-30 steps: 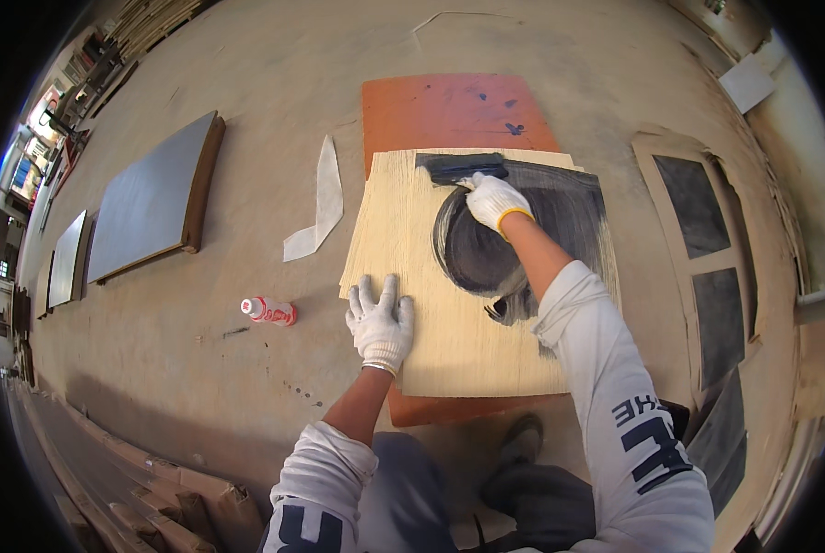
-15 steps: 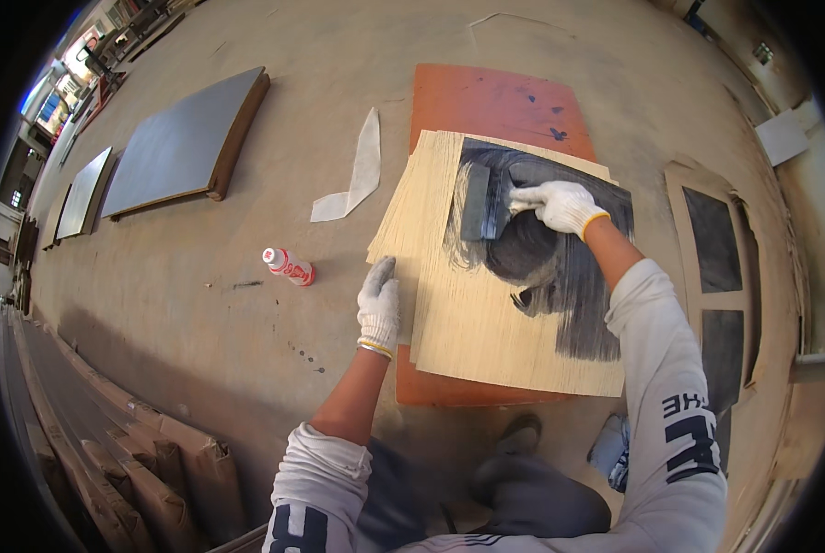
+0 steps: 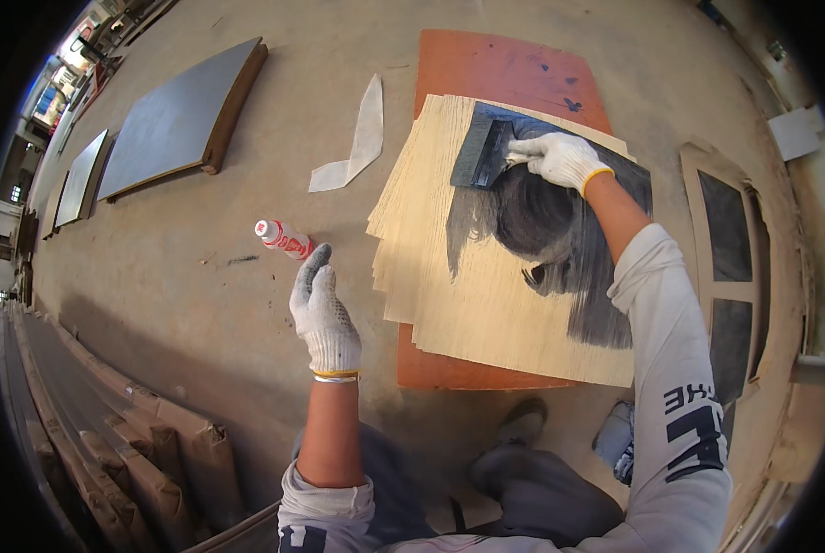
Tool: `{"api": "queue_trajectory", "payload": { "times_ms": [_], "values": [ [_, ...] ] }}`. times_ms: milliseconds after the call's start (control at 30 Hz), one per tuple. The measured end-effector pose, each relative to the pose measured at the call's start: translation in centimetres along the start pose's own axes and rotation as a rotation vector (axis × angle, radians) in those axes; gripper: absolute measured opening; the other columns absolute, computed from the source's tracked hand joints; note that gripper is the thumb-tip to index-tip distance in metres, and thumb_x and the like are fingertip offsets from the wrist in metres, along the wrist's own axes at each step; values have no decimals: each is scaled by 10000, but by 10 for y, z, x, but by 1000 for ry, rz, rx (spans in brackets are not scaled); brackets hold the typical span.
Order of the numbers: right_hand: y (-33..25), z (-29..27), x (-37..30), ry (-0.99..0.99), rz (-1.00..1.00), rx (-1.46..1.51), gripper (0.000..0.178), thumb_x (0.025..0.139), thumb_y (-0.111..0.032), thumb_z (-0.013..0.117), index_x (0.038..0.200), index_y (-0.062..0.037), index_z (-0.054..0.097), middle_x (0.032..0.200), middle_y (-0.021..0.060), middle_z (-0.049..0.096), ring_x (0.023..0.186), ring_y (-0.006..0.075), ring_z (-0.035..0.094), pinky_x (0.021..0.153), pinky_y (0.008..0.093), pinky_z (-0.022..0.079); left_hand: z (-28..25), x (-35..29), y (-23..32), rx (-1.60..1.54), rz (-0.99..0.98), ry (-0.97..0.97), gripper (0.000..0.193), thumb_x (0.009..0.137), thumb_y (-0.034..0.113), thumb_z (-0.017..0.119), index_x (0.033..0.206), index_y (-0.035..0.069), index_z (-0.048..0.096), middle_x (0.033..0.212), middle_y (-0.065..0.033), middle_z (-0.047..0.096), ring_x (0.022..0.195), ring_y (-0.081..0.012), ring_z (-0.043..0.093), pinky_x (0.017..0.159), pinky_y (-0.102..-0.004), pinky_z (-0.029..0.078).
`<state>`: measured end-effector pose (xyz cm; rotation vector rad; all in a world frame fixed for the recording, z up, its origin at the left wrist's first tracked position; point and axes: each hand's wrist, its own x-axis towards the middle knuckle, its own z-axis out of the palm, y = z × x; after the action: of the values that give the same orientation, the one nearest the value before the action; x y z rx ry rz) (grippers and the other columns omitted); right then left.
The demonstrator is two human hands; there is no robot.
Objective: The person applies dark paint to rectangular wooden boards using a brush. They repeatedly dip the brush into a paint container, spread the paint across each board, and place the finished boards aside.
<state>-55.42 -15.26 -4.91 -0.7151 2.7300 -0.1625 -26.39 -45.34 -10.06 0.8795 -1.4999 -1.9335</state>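
In a white knitted glove, my right hand grips a wide flat-bladed spreader, which rests on the far part of a fanned stack of pale wood-grain sheets. Dark grey-black coating covers much of the top sheet in swirls and streaks; its near left part is bare. My gloved left hand hangs over the floor left of the stack, fingers extended, holding nothing. Just beyond its fingertips stands or leans a white-and-red bottle with a white cap.
An orange-red board lies under the stack. A folded pale strip is on the floor beyond the bottle. Grey-topped panels lie far left, wrapped brown boards near left. A frame with dark panels lies right.
My left hand has left the stack's left edge and moved left toward the bottle. My right hand still holds the spreader, now turned slightly. The whole view has shifted a little.
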Motion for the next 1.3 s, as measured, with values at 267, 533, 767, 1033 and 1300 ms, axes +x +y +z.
{"api": "queue_trajectory", "payload": {
  "times_ms": [267,533,767,1033,1300],
  "values": [
    [-36,1,-33,-142,-90,-139,457,935,-220,658,1378,-314,720,1270,50,759,1132,290,715,975,364,561,1,-3,8,22,-62,-20,400,995,100,601,1363,-39,674,1341,-99,698,1211,-176,615,1064,-329,454],
    [-90,46,-122,-154,-210,-282,434,969,-243,616,1369,-392,694,1096,110,770,945,331,754,813,442,597,6,-3,16,-57,-47,-9,408,988,81,596,1362,-71,658,1378,-135,669,1323,-216,558,1182,-359,362],
    [-61,56,-144,47,-54,-257,387,1001,-338,637,1385,-349,689,953,96,729,809,309,730,739,450,594,10,-6,21,-73,-57,-45,393,991,90,608,1351,-56,670,1357,-117,678,1322,-208,555,1180,-350,360],
    [-87,73,-185,71,-180,-221,402,997,-329,632,1393,-370,685,873,104,690,744,304,711,660,451,570,7,-4,15,-43,-45,-65,378,989,86,614,1336,-47,682,1342,-110,687,1297,-199,571,1158,-341,384],
    [-102,86,-210,43,-260,-178,381,985,-297,657,1358,-350,715,857,79,680,717,291,703,626,443,556,13,-9,24,-16,-135,-41,386,990,85,614,1348,-43,678,1315,-110,694,1254,-193,590,1111,-328,419]
  ]
}}
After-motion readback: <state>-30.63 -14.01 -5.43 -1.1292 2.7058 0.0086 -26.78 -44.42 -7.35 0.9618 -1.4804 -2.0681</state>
